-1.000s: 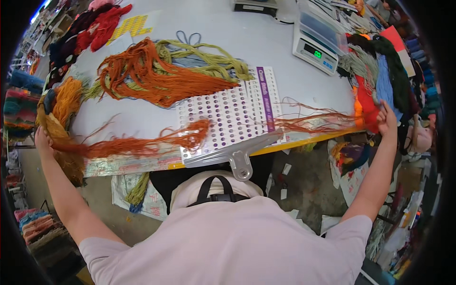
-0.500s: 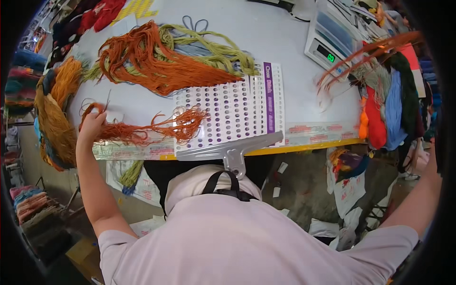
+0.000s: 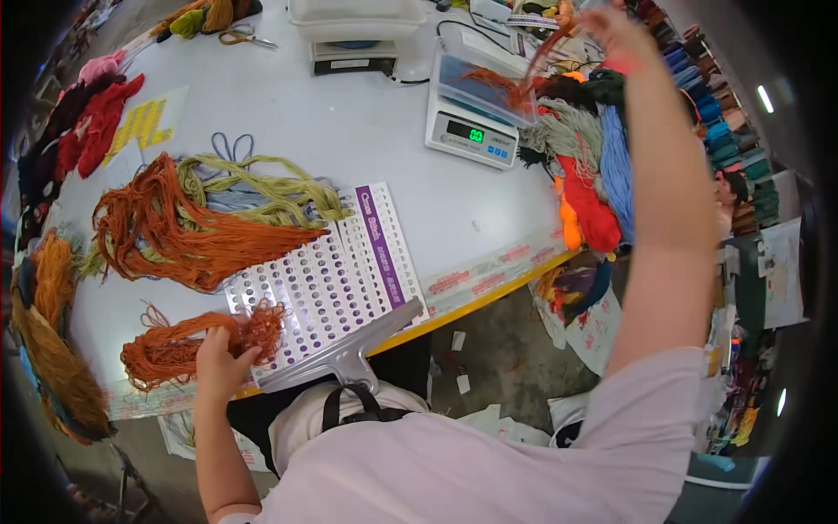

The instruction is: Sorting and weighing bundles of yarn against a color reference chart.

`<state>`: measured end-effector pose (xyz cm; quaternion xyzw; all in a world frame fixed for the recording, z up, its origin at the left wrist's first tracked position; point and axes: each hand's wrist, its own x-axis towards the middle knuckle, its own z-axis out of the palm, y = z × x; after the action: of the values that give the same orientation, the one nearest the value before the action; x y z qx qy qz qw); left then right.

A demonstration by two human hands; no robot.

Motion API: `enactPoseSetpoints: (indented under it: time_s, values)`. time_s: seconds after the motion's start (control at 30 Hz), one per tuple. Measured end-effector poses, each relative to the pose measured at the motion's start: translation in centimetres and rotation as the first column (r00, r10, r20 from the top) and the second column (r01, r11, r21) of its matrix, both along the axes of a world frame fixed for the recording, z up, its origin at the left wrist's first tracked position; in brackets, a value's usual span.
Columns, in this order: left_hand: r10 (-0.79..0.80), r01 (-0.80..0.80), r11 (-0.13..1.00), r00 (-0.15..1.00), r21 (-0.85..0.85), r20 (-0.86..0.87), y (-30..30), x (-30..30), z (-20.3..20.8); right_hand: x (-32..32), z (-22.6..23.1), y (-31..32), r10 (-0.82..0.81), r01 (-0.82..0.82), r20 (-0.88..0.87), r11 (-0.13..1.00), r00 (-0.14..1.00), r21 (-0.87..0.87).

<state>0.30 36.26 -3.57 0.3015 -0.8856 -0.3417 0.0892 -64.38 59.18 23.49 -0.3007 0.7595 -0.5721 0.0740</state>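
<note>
My left hand (image 3: 223, 360) is closed on a loose orange thread skein (image 3: 161, 356) at the table's near left edge, its tangled end lying over a white perforated thread card (image 3: 385, 253). A grey clip (image 3: 336, 356) grips the card's near edge. On the card's far left side lie a larger orange hank (image 3: 175, 229) and light green hanks (image 3: 305, 186). At the far right, my raised right hand (image 3: 608, 33), slightly blurred, holds orange thread strands (image 3: 543, 59). They hang towards the blue tray (image 3: 476, 80) of a digital scale (image 3: 467, 138), where more orange thread (image 3: 496, 83) lies.
Grey (image 3: 559, 135), red (image 3: 587, 205) and blue hanks (image 3: 614, 157) drape over the table's right edge. A second scale (image 3: 353, 61) bears a white bin (image 3: 356, 19). Scissors (image 3: 247, 38) lie at the far left. Brown-gold hanks (image 3: 52, 375) hang off the left edge.
My right hand has come from the far right edge to above the scale, carrying the strands. My left hand has moved along the orange skein towards the card. The whole view has shifted rightward.
</note>
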Motion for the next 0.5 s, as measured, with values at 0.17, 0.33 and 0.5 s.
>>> enactPoseSetpoints:
  time_s: [0.17,0.33,0.5]
  values:
    - [0.194,-0.117,0.916,0.967,0.384,-0.167,-2.2,-1.5,-1.2,4.3,-19.1,6.9,-0.341,0.403,0.563,0.915,0.753,0.015]
    - [0.684,-0.001,0.319,0.693,0.948,-0.230,-5.2,0.0,1.9,8.2,-27.1,9.0,-0.363,0.530,0.777,0.847,0.515,0.044]
    - [0.701,0.068,0.112,0.701,0.991,-0.127,-7.0,0.0,2.5,7.2,-31.4,13.2,-0.070,0.396,0.791,0.890,0.608,-0.226]
